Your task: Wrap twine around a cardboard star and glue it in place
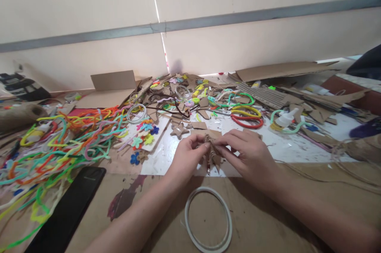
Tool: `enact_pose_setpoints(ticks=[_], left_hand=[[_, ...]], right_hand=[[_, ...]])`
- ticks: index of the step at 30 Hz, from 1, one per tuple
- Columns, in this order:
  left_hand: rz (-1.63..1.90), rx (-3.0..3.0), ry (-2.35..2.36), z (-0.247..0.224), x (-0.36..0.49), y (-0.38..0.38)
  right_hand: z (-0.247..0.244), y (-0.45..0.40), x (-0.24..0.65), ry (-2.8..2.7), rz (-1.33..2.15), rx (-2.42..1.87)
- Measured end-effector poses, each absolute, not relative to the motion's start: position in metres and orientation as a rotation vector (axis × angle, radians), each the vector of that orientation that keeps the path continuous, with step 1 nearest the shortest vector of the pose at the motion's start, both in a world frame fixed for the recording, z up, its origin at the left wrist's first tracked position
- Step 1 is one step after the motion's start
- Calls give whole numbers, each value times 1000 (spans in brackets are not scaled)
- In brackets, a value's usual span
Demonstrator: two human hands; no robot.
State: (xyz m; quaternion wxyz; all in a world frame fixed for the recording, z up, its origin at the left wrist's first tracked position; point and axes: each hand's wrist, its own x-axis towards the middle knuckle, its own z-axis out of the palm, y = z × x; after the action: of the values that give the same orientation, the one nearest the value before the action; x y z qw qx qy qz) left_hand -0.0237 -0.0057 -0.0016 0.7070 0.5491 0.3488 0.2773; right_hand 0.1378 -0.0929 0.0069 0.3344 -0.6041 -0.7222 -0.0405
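Observation:
My left hand [192, 153] pinches a small cardboard piece wound with brown twine [212, 150], held low above the white sheet. The fingertips of my right hand [245, 151] close on the same twine-wound cardboard piece from the other side. Pointed ends of it stick out downward; its full shape is hidden by my fingers. Just beyond my left hand lies a cardboard star [179, 130]. A roll of white tape [187, 217] lies on the brown table covering between my forearms.
Tangled pipe cleaners [59, 149] and a black phone [68, 209] are at the left. Felt flowers [144, 136] lie near the middle. At the right are a glue bottle [284, 120], loose twine [309, 175] and cardboard scraps [264, 96]. A pale wall [238, 46] stands behind.

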Motion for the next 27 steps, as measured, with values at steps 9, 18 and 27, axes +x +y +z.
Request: enact_pose_setpoints(ticks=[9,18,27], left_hand=[[604,1131,764,8,-23,-7],[601,1172,819,5,-24,-6],[590,1157,788,4,-24,-3]], right_hand=[[5,-92,139,-1911,-91,-1537],[7,-93,138,-1951,-79,-1513],[9,-91,141,-1810,51,-1580]])
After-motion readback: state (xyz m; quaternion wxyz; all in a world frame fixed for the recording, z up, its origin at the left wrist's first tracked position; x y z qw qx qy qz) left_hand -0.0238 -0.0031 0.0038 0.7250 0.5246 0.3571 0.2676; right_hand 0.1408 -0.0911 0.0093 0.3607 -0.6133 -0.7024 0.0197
